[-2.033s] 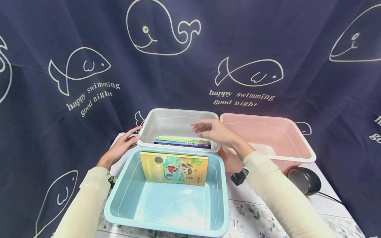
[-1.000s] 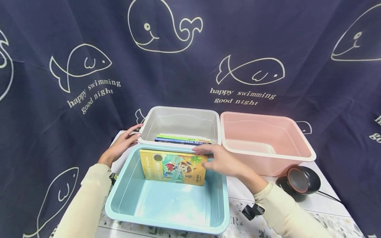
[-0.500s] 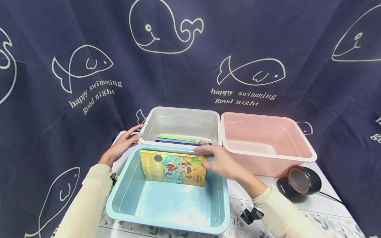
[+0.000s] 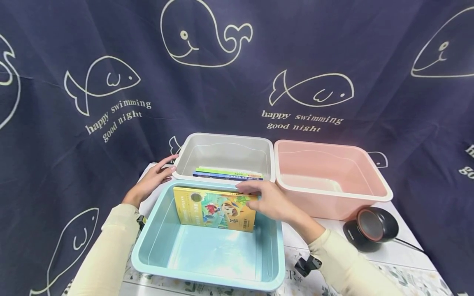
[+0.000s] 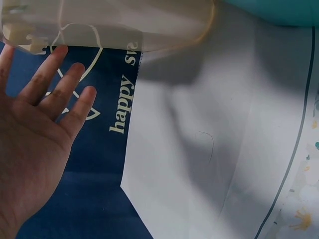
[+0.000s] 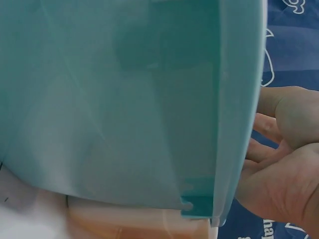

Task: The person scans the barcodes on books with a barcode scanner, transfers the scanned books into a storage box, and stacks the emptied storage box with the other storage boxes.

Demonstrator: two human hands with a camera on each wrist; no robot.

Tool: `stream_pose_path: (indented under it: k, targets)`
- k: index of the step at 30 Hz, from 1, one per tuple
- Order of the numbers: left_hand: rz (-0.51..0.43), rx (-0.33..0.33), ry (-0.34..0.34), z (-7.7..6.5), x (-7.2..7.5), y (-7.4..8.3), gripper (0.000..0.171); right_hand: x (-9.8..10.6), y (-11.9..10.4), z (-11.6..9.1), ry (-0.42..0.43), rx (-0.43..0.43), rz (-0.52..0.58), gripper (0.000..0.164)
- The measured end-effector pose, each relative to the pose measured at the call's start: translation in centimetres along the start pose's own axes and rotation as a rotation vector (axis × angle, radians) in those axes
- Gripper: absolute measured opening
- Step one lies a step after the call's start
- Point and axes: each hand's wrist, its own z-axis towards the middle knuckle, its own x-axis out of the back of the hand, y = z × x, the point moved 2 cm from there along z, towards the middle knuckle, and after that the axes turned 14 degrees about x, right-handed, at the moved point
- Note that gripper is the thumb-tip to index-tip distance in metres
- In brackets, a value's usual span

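A yellow picture book (image 4: 214, 209) with a cartoon cover stands upright against the back wall of the light blue bin (image 4: 207, 283). My right hand (image 4: 272, 201) pinches its top right edge, thumb on the cover and fingers over the top. Seen from the right wrist, the blue bin's wall (image 6: 124, 99) hides the book and the fingertips of the right hand (image 6: 284, 154). At the left end of the grey bin (image 4: 237, 146), my left hand (image 4: 149, 183) rests its spread fingers against the rim. Those fingers are straight in the left wrist view, at the grey bin's underside (image 5: 124, 25).
Several thin books (image 4: 227, 174), blue and green along their edges, lean inside the grey bin. Right of it stands a pink bin (image 4: 329, 197). A black device (image 4: 370, 228) with a cable sits on the white table (image 4: 307, 242). A dark blue curtain (image 4: 222, 102) hangs behind.
My right hand has come from above the grey bin down to the yellow book's top right edge and grips it there. It has since shifted slightly left. The left hand has stayed put.
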Motion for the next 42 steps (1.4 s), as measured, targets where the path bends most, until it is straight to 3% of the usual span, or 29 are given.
stream_pose_path:
  k: [14,26,32,42]
  targets:
    - [-0.007,-0.002,-0.003,-0.1,0.0,0.1,0.062,-1.1,1.6,1.3,-0.061,0.014,0.117,0.043]
    - [-0.018,-0.005,-0.01,-0.2,-0.1,0.2,0.061,-2.4,2.4,2.5,-0.134,-0.048,0.051,0.036]
    - [-0.02,-0.013,0.0,-0.2,0.0,0.0,0.061,-3.1,2.7,2.7,-0.204,-0.016,-0.012,0.033]
    - [-0.033,-0.01,-0.015,-0.1,-0.2,-0.1,0.061,-2.5,2.4,2.3,-0.117,-0.042,0.087,0.028]
